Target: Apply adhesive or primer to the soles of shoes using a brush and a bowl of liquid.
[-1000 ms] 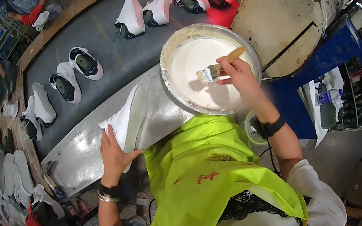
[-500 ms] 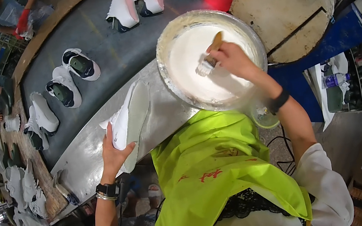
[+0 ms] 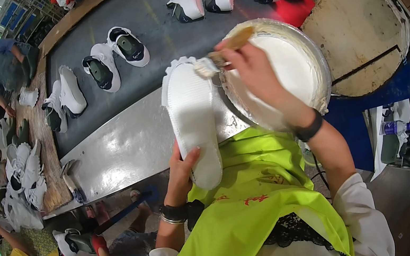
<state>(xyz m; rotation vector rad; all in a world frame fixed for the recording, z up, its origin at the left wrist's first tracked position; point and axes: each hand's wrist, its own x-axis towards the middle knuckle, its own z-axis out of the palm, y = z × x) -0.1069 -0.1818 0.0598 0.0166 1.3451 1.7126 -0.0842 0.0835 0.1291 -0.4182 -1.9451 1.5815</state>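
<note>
My left hand (image 3: 183, 164) grips a white shoe upper (image 3: 194, 121) near its heel, with the pale sole side turned up and the toe pointing away from me. In my right hand (image 3: 251, 67) is a brush (image 3: 216, 61), its handle slightly smeared by motion. White paste coats the bristles, which are at the toe edge of the shoe; whether they touch it I cannot tell. Below my right hand stands a large metal bowl (image 3: 323, 77) of thick white paste (image 3: 295, 68), its rim caked with residue.
A dark conveyor belt (image 3: 165, 43) carries several white shoes (image 3: 102, 69), some under red light at the far right. A metal ledge (image 3: 106, 149) runs along its near side. Co-workers (image 3: 5, 68) stand at the left; a red-gloved hand (image 3: 98, 243) is at lower left.
My right hand has lifted the brush out of the paste and moved it left to the shoe's toe. My left hand has brought the shoe right, turning its sole side up.
</note>
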